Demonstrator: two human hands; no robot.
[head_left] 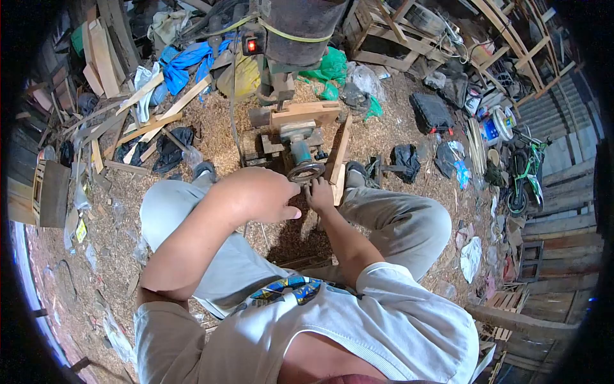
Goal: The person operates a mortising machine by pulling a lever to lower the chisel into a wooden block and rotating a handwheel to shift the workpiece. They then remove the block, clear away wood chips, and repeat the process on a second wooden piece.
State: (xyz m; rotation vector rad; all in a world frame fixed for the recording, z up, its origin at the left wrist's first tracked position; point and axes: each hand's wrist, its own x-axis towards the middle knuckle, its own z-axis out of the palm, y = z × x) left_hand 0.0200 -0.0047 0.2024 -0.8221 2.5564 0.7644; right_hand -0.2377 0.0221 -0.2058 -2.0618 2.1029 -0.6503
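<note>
A round metal handwheel [306, 171] faces me on the end of a teal metal vise [300, 148], between my knees. Curled fingers of my left hand [272, 197] are at the wheel's lower left, the thumb sticking out to the right. What those fingers close on, if anything, is hidden by the hand. My right hand [320, 194] has its fingers bent over the lower right of the wheel's rim. Beyond the vise lies a thick wooden block [306, 115]. A narrow board [341, 150] leans at a slant just right of the vise.
A large dark cylindrical machine [297, 32] stands ahead, with a red-lit switch [251, 46] on its side. Wood shavings cover the floor. Planks [144, 125] and blue plastic [185, 67] lie left; a black case [432, 112] and a small green bike [527, 166] are right.
</note>
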